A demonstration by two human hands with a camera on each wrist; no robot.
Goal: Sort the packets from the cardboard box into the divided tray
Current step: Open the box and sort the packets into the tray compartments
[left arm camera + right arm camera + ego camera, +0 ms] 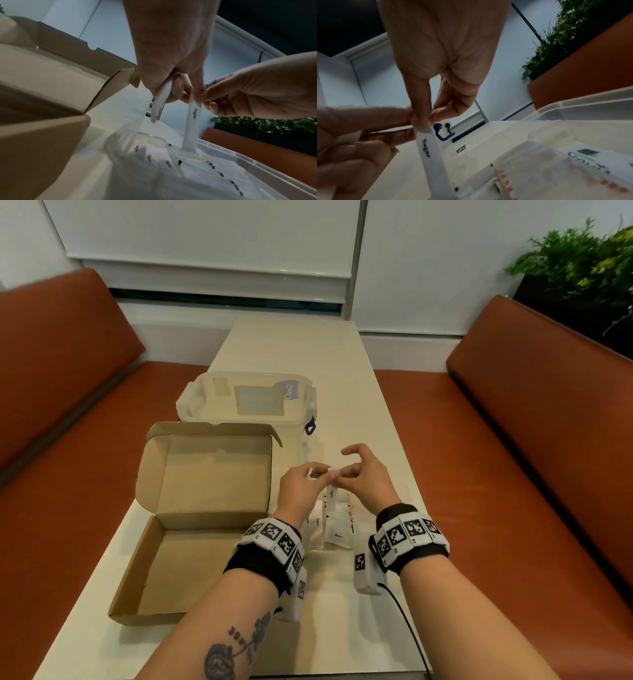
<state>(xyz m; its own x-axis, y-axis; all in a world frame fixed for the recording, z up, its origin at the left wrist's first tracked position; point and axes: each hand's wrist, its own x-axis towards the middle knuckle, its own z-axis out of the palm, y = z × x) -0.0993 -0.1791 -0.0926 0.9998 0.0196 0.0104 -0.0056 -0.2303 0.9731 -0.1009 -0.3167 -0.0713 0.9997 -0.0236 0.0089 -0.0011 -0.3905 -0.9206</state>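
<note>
The open cardboard box (191, 542) lies at the left of the table, its inside bare. To its right, under both hands, stands the clear divided tray (257, 158) (573, 106), holding Sugar sticks (318, 522) and a Pepper packet (339, 537). My right hand (346, 470) (428, 116) pinches the top of a white Sugar stick (331, 496) (193, 121) (429, 155), which hangs upright with its lower end in the tray. My left hand (308, 477) (164, 93) grips another white stick packet (160, 104), and its forefinger touches the Sugar stick's top.
A clear lidded plastic container (246, 402) stands behind the box. Orange benches (68, 405) (513, 422) flank the narrow cream table (294, 347). A planter with greenery (582, 261) is at the far right. A black cable (407, 621) runs off the right wrist.
</note>
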